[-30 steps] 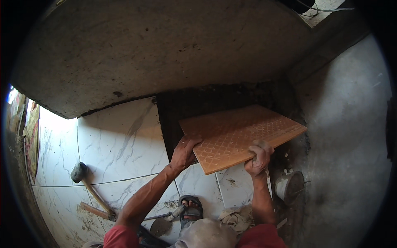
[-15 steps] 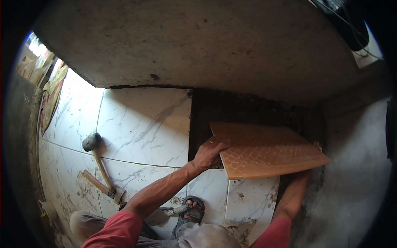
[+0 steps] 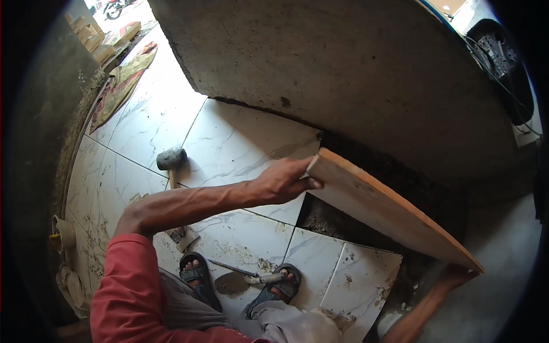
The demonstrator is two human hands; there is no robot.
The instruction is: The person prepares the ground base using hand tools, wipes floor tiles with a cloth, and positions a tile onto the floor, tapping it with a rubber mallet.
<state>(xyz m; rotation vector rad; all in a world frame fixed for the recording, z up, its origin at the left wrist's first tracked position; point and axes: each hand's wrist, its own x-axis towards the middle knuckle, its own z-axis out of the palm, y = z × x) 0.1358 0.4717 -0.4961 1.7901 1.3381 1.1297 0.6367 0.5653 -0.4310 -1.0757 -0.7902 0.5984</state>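
Grey-veined white floor tiles (image 3: 246, 137) spread beneath the person's hands, with a dark bare patch (image 3: 326, 220) showing between them. Set well apart, the hands share one large tile (image 3: 383, 217), held aslant over that patch with its pale face toward the body and its orange-brown edge up. The left hand (image 3: 283, 182) is clamped on the upper end, thumb pressed to the pale face. The right hand (image 3: 457, 275) grips the low opposite corner from beneath; its fingers are partly lost in shadow. Holding such a broad slab at opposite ends probably balances its weight and keeps it from twisting.

Below the left hand, a trowel (image 3: 231, 283) lies by the sandalled feet, seemingly within easy reach. Left of that hand, beyond the forearm, rests a dark-headed mallet (image 3: 171, 159), likely laid there to be clear of the slab. Farther ahead of both hands rises a rough concrete wall (image 3: 343, 68). Far off to the upper left are a rumpled cloth (image 3: 123, 86) and, beyond it, stacked boxes (image 3: 91, 37).
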